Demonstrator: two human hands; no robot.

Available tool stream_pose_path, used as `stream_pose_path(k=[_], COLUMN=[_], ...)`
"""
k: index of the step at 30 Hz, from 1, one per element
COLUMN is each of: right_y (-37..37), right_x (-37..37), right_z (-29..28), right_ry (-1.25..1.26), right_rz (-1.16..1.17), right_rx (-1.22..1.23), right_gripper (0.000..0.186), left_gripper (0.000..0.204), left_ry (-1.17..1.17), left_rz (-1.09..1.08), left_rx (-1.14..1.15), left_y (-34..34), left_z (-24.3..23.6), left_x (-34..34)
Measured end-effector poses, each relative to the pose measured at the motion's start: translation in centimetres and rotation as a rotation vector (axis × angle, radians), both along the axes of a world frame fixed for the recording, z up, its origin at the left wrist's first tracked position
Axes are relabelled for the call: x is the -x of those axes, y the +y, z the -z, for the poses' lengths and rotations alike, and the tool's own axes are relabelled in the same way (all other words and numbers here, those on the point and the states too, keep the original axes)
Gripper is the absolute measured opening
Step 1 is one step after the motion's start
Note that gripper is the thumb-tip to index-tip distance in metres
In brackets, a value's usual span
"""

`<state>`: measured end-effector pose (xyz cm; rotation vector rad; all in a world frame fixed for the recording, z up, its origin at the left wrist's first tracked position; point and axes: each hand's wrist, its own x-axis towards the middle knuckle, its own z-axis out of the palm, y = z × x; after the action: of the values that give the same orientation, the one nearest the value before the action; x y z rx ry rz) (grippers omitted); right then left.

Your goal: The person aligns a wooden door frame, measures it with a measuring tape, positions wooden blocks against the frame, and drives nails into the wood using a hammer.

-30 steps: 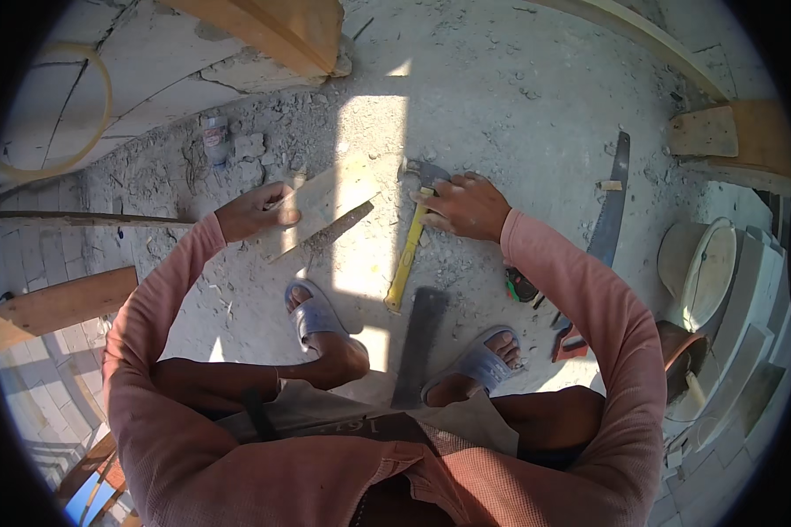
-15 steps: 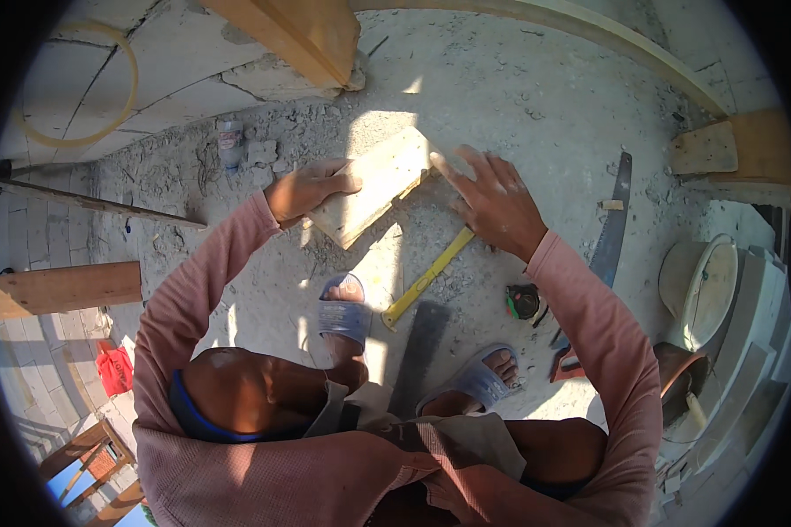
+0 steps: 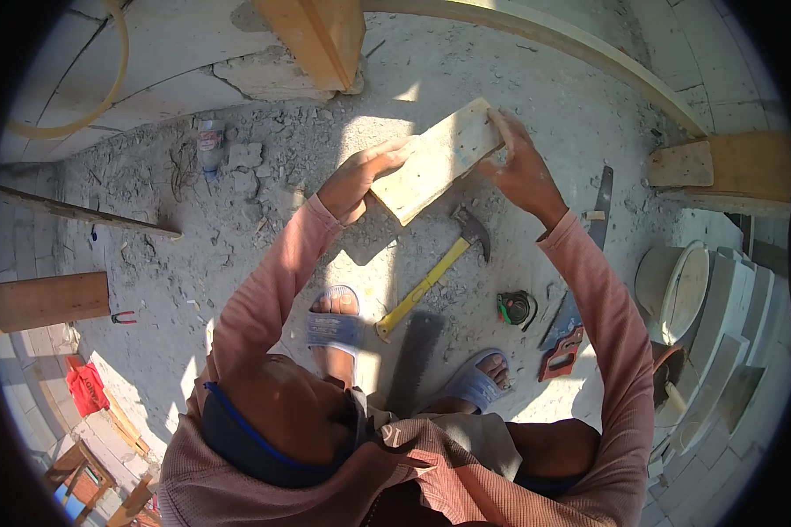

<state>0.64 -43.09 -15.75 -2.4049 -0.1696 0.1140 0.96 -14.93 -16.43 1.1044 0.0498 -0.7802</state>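
A short, pale wooden board [image 3: 439,158] is held slantwise above the dusty floor, its far end up to the right. My left hand [image 3: 366,178] grips the near left end, thumb across the top face. At the opposite end, the fingers and thumb of my right hand [image 3: 526,169] close around the edge. Below the board lies a claw hammer [image 3: 426,285] with a yellow handle, its dark head toward my right hand. A green and black tape measure [image 3: 517,307] rests to the right of the hammer.
A handsaw [image 3: 562,353] with a red handle lies on the right, near a white bucket [image 3: 675,290]. Wooden posts [image 3: 316,39] stand at the far side. A plastic bottle [image 3: 210,147] is among rubble on the left; pliers [image 3: 124,317] lie nearer. My sandalled feet flank a dark saw-shaped shadow.
The board has moved right and slightly farther away with my left hand. My right hand, spread beside the far corner before, now holds that end. The hammer's head has come into view.
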Motion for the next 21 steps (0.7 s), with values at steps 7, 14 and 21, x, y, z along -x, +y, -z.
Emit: stream_pose_path(k=[7, 14, 21], right_y=[0.3, 0.7, 3.2], right_x=[0.2, 0.0, -0.7], right_z=[-0.3, -0.5, -2.1], right_ry=[-0.023, -0.059, 0.068], right_rz=[-0.052, 0.012, 0.336], right_rx=[0.011, 0.020, -0.139], right_gripper=[0.076, 0.080, 0.093], left_gripper=[0.069, 0.065, 0.067], left_ry=[0.148, 0.108, 0.068], left_rz=[-0.087, -0.164, -0.183], left_rx=[0.299, 0.530, 0.549], left_y=[2.2, 2.9, 2.7], left_z=[-0.1, 1.5, 2.8], left_x=[-0.3, -0.2, 1.2])
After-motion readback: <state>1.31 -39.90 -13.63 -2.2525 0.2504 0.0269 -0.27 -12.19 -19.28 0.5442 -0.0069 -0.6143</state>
